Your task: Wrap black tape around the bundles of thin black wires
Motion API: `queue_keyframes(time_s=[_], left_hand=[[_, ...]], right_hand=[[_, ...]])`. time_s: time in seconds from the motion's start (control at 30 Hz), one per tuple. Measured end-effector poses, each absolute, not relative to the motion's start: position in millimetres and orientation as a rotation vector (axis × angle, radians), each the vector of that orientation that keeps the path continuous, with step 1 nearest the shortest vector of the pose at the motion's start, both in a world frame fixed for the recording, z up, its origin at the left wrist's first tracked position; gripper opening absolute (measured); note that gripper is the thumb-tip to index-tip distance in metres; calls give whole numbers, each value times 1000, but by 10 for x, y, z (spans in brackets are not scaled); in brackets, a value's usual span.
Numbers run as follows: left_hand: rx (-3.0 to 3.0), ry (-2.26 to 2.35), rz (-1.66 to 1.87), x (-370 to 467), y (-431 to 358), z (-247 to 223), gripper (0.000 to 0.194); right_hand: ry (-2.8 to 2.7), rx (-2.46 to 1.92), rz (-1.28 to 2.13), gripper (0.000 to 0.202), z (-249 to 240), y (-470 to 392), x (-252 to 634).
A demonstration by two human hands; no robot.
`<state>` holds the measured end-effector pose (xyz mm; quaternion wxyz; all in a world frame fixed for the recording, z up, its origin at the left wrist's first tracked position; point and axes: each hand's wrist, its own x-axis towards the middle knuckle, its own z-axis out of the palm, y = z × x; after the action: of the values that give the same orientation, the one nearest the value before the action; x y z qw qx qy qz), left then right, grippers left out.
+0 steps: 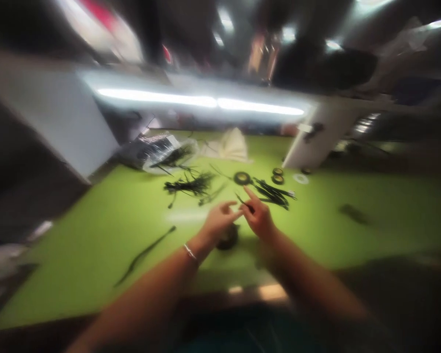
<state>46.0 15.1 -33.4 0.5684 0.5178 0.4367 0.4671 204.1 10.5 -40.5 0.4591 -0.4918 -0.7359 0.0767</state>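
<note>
Over the front middle of the green table (301, 235), my two hands meet at the fingertips. A short dark cable piece (240, 199) sticks out of the curled fingers of my right hand (259, 215), whose index finger points forward. My left hand (218, 221) is curled, its thumb tip against the right fingers; what it grips is hidden. A dark round roll (228, 239) shows just below the left palm; whether it is held or lies on the table, I cannot tell. Just beyond the hands is a black tape roll (241, 178).
Black cable bundles lie left (191, 184) and right (274, 192) beyond my hands. One single cable (145, 256) lies front left. Small tape rolls (278, 176) and a white ring (301, 178) are at right. A plastic bag (159, 152) sits back left; white panels (305, 139) flank the table.
</note>
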Motion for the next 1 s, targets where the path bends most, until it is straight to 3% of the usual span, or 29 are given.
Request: queue_keyframes(time_s=[0.17, 0.5, 0.7, 0.83, 1.0], left_hand=[[1286, 946, 1165, 413, 245, -371, 42], [1379, 855, 1275, 465, 263, -342, 37], [1464, 886, 1371, 417, 302, -268, 34], [1554, 909, 1430, 376, 316, -173, 29], [1782, 1049, 1197, 302, 421, -284, 29]], right_hand=[[-1888, -1369, -4, 50, -424, 23, 1964], [-2104, -1618, -300, 44, -115, -214, 1717], [-2032, -1705, -106, 46, 131, -271, 1622], [-2144, -1782, 25, 20, 254, -205, 1665], [-2082, -1925, -58, 30, 248, 85, 2093]])
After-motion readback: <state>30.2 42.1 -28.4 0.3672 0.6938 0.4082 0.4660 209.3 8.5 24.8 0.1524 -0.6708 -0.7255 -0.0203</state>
